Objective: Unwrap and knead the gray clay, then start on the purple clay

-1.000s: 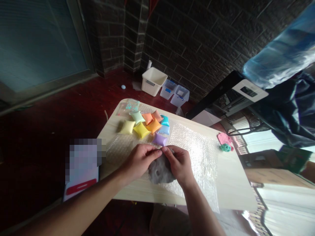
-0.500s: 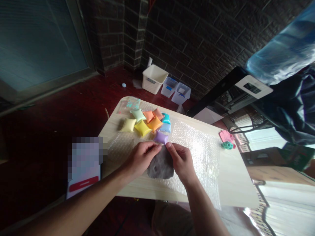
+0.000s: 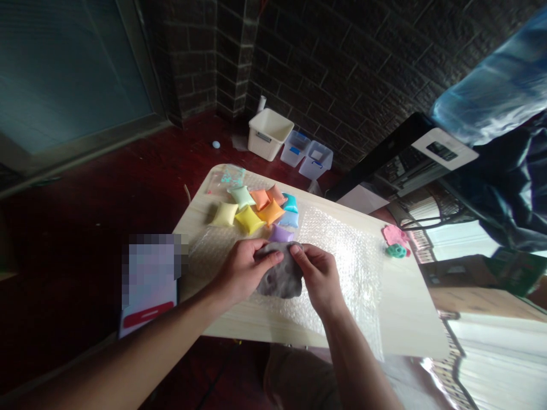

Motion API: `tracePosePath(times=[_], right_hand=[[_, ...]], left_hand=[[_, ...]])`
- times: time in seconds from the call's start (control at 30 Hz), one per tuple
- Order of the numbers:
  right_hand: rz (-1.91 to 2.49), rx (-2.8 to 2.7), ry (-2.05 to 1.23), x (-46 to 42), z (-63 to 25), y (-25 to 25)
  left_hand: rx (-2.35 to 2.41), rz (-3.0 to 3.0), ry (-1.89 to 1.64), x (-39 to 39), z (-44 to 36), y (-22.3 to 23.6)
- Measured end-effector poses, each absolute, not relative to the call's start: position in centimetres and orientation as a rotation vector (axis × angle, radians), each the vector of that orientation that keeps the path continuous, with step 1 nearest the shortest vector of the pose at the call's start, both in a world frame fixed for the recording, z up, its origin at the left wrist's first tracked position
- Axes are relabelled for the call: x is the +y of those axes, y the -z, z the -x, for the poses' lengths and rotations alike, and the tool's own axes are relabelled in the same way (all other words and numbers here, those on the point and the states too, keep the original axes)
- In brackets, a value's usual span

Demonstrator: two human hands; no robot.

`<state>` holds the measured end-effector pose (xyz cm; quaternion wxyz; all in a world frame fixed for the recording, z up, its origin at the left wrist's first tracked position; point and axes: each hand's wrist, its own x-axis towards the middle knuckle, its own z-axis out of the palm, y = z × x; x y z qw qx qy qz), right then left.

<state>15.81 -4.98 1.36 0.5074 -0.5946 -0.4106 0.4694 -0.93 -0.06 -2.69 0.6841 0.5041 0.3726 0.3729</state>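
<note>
A flat grey slab of clay (image 3: pixel 280 278) is held up over a sheet of bubble wrap (image 3: pixel 337 256) on the light wooden table (image 3: pixel 410 307). My left hand (image 3: pixel 241 270) pinches its left top edge, thumb in front. My right hand (image 3: pixel 318 276) pinches its right top edge. Both hands are closed on the clay. Just beyond the clay lies a cluster of several small clay packets (image 3: pixel 258 210) in yellow, orange, green, blue and purple.
A pink and green clay piece (image 3: pixel 395 239) sits near the table's right edge. A clear plastic bag (image 3: pixel 228 175) lies at the far corner. A phone (image 3: pixel 149 285) stands at the table's left. White bins (image 3: pixel 273 134) stand on the red floor by the brick wall.
The grey clay lay flatter on the bubble wrap before; both hands have now lifted and tilted its far edge up, fingers gripping the top corners.
</note>
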Motion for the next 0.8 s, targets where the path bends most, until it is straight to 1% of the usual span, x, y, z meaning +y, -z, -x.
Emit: tracePosePath(times=[0.17, 0.33, 0.5, 0.7, 0.8], right_hand=[[1.388, -0.956, -1.271, -4.94, -15.95, -1.3], [1.437, -0.997, -1.169, -4.92, -16.08, -1.0], [1.355, -0.945, -1.325, -4.84, -15.77, -1.13], [1.4, -0.934, -1.192, -4.81, -15.91, -1.01], [1.376, -0.936, -1.204, -4.84, -15.82, -1.1]], left_hand=[[0.887, -1.13, -0.891, 0.2, 1.4, 2.34], [0.908, -1.135, -0.942, 0.27, 1.56, 1.96], [0.904, -1.089, -0.98, 0.29, 1.43, 1.92], [0.847, -1.059, -0.992, 0.29, 1.14, 2.05], [0.872, -1.08, -1.011, 0.31, 1.14, 2.22]])
